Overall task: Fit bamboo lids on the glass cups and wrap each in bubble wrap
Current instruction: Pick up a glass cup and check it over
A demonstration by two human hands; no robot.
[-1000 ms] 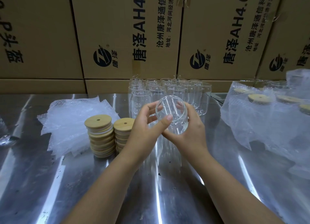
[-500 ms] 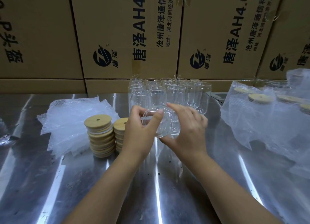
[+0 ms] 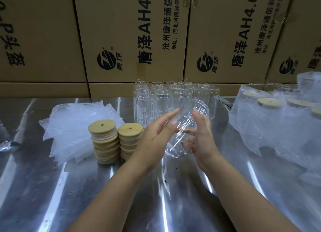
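1. As you hold it clear of the desk (image 3: 173,200), the cup (image 3: 184,127) lies tilted between your hands, mouth up and away to the right, base low and toward you. A second ago one round end faced you; half a second ago the cup lay level on its side.
2. Left hand (image 3: 156,136): the fingers (image 3: 169,116) are now straight and laid flat along the cup's left wall, thumb on the glass. Half a second ago they were curled over it.
3. Right hand (image 3: 203,136): it wraps under and round the right wall, thumb up near the rim, grasping the cup and probably bearing its weight.
4. The turning reads as a check of the glass. The cup has no lid, so lidding has not yet begun.
5. Lids (image 3: 104,141): two stacks stand on the desk just beside your left hand, unmoved. That loosened hand is likely the one to fetch a lid.
6. Wrap (image 3: 73,124): loose sheets lie beyond the lids, further left.
7. Bare cups (image 3: 161,99) stand upright behind your hands. Wrapped cups (image 3: 271,118) lie well apart at the right.
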